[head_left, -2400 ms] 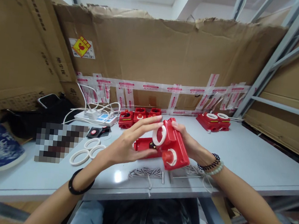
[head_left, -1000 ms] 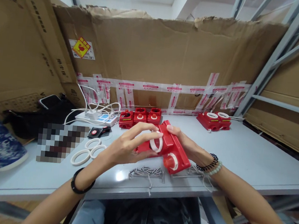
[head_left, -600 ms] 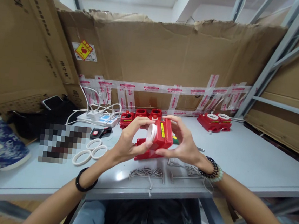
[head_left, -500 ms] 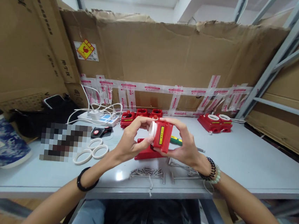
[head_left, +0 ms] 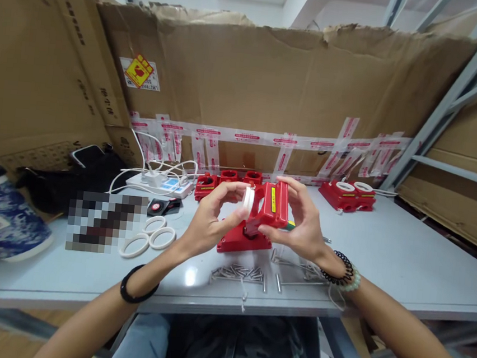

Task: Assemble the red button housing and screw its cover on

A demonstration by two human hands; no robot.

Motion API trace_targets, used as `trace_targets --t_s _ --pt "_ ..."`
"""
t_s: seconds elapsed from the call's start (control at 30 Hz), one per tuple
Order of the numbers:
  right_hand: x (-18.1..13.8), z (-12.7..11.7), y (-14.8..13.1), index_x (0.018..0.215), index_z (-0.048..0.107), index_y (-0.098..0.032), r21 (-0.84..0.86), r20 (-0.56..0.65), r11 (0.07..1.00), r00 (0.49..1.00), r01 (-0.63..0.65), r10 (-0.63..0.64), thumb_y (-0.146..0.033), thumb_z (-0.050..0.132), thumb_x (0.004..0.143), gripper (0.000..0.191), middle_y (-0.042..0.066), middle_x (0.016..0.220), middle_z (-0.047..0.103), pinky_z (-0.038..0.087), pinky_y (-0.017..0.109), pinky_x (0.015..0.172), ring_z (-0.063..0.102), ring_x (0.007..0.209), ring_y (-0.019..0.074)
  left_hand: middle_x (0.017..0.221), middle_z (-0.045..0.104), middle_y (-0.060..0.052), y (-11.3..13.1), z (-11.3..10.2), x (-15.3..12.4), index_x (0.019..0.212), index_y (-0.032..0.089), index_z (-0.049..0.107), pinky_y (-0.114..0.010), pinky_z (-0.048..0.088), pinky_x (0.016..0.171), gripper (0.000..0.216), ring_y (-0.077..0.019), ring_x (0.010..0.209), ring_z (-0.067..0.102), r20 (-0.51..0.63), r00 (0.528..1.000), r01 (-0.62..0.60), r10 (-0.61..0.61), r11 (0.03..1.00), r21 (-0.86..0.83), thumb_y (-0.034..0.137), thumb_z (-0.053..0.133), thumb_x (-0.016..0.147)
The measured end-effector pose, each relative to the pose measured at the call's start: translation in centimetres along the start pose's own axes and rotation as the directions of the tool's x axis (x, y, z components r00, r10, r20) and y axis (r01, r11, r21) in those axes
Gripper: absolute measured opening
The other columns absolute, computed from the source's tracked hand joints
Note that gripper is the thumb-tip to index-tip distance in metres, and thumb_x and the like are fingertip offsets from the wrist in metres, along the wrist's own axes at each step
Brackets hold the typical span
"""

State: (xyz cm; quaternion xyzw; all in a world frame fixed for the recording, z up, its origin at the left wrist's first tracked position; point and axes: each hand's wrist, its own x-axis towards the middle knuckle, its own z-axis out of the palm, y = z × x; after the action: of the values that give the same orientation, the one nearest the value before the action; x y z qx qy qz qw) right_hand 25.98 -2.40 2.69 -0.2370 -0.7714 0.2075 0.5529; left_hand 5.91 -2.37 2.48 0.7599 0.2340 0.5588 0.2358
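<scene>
Counts: three loose white rings (head_left: 147, 239) lie on the grey table (head_left: 403, 262); three red parts in a row (head_left: 230, 181) stand at the back; one red pair with two white rings (head_left: 349, 194) is at the far right; one pile of screws (head_left: 238, 273) is near the table edge.
Held thing: a red plastic housing (head_left: 273, 206), turned on its edge, with a yellow label on the narrow side and a white ring (head_left: 247, 200) fitted on its left face.
Position: the housing is lifted above the table, between both hands, over a second red housing (head_left: 239, 239) that lies flat on the table.
Left hand (head_left: 213, 221): fingers curled, the thumb and fingertips pinch the white ring at the left of the housing.
Right hand (head_left: 302, 221): closed around the right side of the housing, thumb below, fingers over the top.
Others: a white power strip (head_left: 160, 184) with cables is left of the row; a green tool handle (head_left: 291, 225) shows just behind the right hand.
</scene>
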Motion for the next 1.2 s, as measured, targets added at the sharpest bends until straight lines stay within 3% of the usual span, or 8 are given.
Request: trace_targets --t_s 0.23,0.63,1.2 --pt "-0.13 0.14 -0.19 0.131 0.041 -0.027 0.05 0.05 0.998 0.998 -0.033 0.03 -0.028 0.084 0.059 0.084 0.008 0.123 0.058 0.048 0.045 0.097 0.058 0.11 0.0249 0.112 0.062 -0.008 0.38 -0.28 0.1 0.116 0.02 0.058 -0.036 0.048 0.086 0.035 -0.0195 0.097 0.057 0.018 0.998 -0.069 0.067 0.987 0.148 0.036 0.062 0.086" --pt "-0.08 0.26 -0.01 0.13 0.042 -0.027 0.068 0.043 0.997 0.999 0.022 -0.025 -0.024 0.085 0.055 0.086 0.007 0.121 0.059 0.05 0.044 0.093 0.062 0.104 0.0247 0.11 0.061 -0.007 0.83 -0.34 0.09 0.115 0.02 0.058 -0.034 0.045 0.083 0.035 -0.0179 0.093 0.054 0.035 0.998 -0.06 0.055 0.984 0.167 0.03 0.065 0.083" --pt "-0.2 0.27 -0.26 0.129 0.042 -0.027 0.084 0.045 0.996 0.999 -0.005 0.001 -0.023 0.085 0.056 0.085 0.007 0.121 0.059 0.049 0.044 0.096 0.061 0.105 0.0242 0.109 0.061 -0.007 0.81 -0.31 0.16 0.116 0.02 0.058 -0.033 0.045 0.082 0.036 -0.018 0.093 0.054 0.042 0.997 -0.064 0.058 0.985 0.158 0.032 0.066 0.083"
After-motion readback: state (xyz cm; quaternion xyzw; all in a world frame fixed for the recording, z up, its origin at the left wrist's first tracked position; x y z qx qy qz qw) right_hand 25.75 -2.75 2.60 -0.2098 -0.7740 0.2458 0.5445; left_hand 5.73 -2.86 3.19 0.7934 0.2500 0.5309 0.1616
